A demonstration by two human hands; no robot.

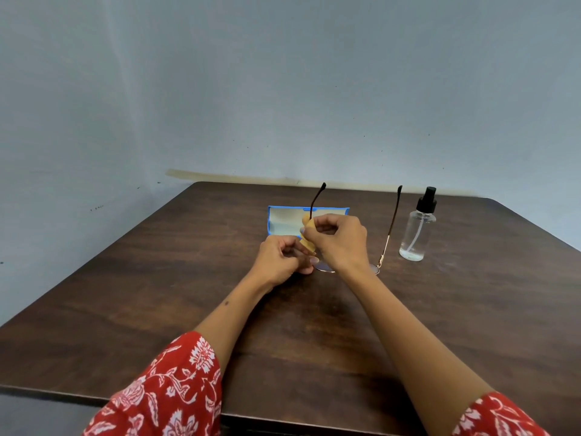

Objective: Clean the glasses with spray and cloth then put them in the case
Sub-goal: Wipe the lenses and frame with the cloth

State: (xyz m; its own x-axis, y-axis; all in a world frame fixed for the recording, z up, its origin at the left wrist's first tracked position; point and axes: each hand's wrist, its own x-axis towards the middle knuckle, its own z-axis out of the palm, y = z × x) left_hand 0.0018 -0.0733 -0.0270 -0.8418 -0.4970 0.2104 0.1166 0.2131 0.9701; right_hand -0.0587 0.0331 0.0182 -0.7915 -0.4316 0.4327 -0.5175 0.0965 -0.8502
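Dark wooden table (157,294): left hand (279,261) steadying round-lens glasses (390,228), right hand (338,239) pinching yellow cloth (306,239) along one temple (apparently wiping), blue case (283,220) open behind, spray bottle (416,231) alongside.

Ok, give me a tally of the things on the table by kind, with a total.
Glasses: 1, temples open
Cleaning cloth: 1, yellow, pinched in the right hand
Case: 1, blue, open
Spray bottle: 1, clear, black pump
Total: 4
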